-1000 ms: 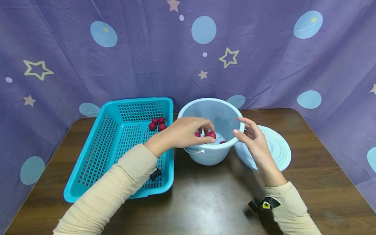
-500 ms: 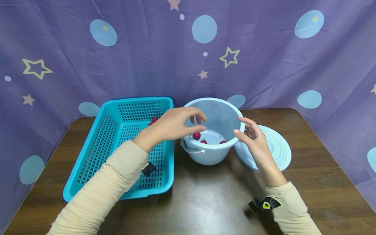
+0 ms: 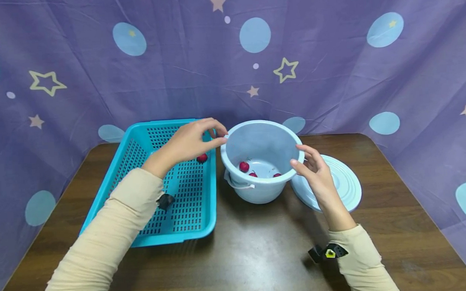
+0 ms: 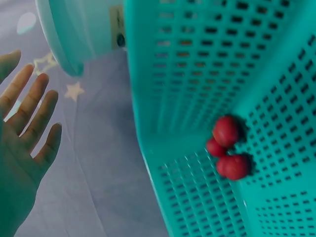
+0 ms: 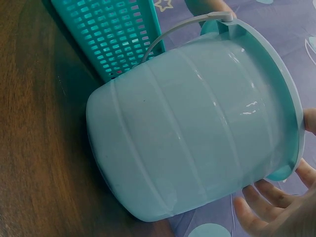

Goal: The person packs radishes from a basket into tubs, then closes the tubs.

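My left hand (image 3: 198, 140) hovers over the right rim of the turquoise basket (image 3: 211, 206), close to the bucket's left edge. Its fingers are extended and hold nothing, as the left wrist view confirms. Several red cherries (image 4: 227, 131) lie in a corner of the basket; in the head view one cherry (image 3: 201, 158) shows below the hand. On the table stands a pale blue bucket (image 3: 259, 191) with cherries (image 3: 244, 166) on its bottom, some partly hidden by the front rim. My right hand (image 3: 315, 172) holds the bucket's right rim between thumb and fingers.
A round pale blue lid (image 3: 346, 182) lies on the wooden table (image 3: 252, 256) right of the bucket, partly behind my right hand. The bucket's handle (image 3: 240, 186) hangs down at its front left. A purple patterned curtain (image 3: 323, 86) closes off the back.
My left hand has let go of a cherry inside the bucket, then risen out and moved left to the basket. My right hand stays at the rim.
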Demonstrator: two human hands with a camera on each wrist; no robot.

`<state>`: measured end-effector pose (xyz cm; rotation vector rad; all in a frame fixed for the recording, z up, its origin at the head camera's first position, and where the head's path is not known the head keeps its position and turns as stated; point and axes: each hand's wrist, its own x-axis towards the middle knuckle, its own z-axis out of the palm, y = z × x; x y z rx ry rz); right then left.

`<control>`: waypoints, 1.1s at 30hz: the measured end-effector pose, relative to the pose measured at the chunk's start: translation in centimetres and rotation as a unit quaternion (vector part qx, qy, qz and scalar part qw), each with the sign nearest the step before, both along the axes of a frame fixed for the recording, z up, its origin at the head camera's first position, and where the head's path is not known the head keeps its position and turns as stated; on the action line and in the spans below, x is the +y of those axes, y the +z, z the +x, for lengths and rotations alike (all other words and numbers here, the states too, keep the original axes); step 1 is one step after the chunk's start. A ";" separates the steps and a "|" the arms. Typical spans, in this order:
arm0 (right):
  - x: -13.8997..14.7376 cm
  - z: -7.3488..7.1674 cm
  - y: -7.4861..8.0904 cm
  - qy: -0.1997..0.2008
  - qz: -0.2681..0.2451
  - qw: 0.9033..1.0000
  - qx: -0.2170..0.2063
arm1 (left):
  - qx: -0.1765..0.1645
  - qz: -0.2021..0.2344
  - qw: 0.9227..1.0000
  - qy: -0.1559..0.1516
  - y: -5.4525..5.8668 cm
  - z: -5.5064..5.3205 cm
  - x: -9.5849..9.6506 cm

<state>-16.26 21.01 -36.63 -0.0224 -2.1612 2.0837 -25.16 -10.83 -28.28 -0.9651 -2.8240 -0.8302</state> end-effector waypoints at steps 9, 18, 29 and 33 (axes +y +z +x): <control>0.1 0.1 0.0 0.000 0.002 1.000 -0.001 | -0.030 0.031 0.998 0.035 -1.4 -1.3 -2.5; 0.1 0.0 0.0 0.000 -0.005 1.000 0.009 | -0.051 0.036 0.996 0.067 -3.6 -2.7 -4.3; 0.1 -0.1 -0.1 0.001 -0.005 1.000 0.010 | -0.097 0.057 0.987 0.114 -6.3 -3.9 -6.4; 0.1 -0.1 -0.2 0.004 -0.005 1.000 0.007 | -0.113 0.057 0.983 0.134 -7.1 -4.3 -7.3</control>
